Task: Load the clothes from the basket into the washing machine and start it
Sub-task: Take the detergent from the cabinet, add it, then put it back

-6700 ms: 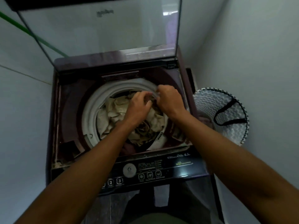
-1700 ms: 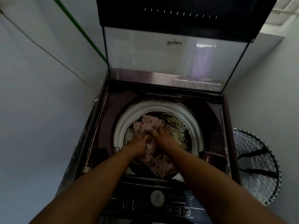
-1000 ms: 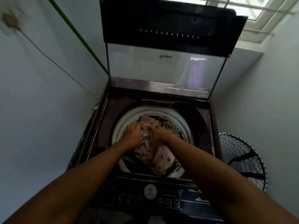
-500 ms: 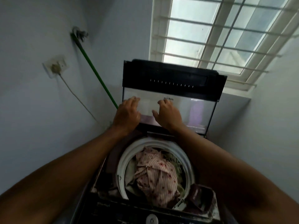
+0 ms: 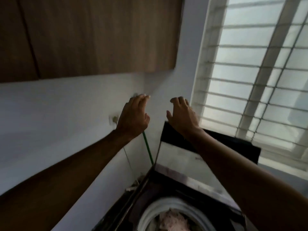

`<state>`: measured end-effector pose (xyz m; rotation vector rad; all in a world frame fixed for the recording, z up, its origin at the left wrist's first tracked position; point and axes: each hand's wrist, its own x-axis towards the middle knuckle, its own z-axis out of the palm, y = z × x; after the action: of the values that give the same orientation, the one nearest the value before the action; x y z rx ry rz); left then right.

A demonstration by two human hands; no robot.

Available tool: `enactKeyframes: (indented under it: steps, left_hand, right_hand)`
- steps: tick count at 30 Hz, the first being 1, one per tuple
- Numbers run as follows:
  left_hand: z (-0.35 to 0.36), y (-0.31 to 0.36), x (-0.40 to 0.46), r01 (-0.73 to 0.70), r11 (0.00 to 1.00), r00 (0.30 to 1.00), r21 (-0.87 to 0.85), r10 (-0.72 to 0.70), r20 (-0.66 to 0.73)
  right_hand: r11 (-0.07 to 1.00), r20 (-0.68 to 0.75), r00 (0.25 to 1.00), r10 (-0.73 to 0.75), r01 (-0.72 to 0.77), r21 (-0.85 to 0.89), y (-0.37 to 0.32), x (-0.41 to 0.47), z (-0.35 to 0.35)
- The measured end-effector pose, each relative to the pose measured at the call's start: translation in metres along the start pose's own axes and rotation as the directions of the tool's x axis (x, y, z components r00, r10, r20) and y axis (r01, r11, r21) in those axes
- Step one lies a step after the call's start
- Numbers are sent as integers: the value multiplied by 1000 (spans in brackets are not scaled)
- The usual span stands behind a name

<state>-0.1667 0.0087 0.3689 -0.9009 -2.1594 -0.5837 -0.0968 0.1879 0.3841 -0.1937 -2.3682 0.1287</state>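
Head view tilts up from the washing machine [image 5: 143,194], whose raised lid [image 5: 176,157] serves as the landmark. Left of the lid stands a pale wall [image 5: 50,124] under a brown wooden cabinet [image 5: 93,35]; right of and behind the lid is a barred window [image 5: 260,77]. Below the lid, the white drum ring [image 5: 150,212] holds the clothes [image 5: 173,222], a pink piece on top; the basket is out of frame.

Both hands are raised near the lid's top edge, fingers spread and loosely bent, holding nothing. The right hand [image 5: 182,116] sits at the lid's upper left corner, its heel seeming to touch the dark band there. The left hand [image 5: 133,118] hangs left of the lid, apart from it, in front of a wall socket [image 5: 113,118] and a green pipe [image 5: 147,150].

Judged from this, the step is closing the lid. Hooking both hands over the top edge and lowering it evenly, not letting it drop, would suit the glass panel. The pink cloth should lie inside the ring so nothing catches. Room is tight to the left of the lid; towards the person it looks open.
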Motion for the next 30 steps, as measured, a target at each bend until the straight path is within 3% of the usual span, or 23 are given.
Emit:
enactKeyframes:
  steps: [10,14,19,23,30]
  left_hand:
    - [-178,-45,36,79,943,984,324,-21,-179]
    - [-228,-69,32,141,865,976,482,-40,-213]
    - [-271,-98,19,229,701,969,675,-94,-230]
    - [-282,-129,0,135,505,987,852,-148,-69]
    - [-263,-130,6,150,377,980,914,-178,-88]
  right_hand:
    - [918,-268,930,-253,318,236,-137,87,-57]
    - [859,-284,900,-332,412,304,-188,108,-67]
    - [799,-277,873,-401,481,360,-245,113,-55]
    - [741,-274,820,-502,571,354,-284,103,-36]
    - [712,-204,845,-495,529,462,-311,95,-12]
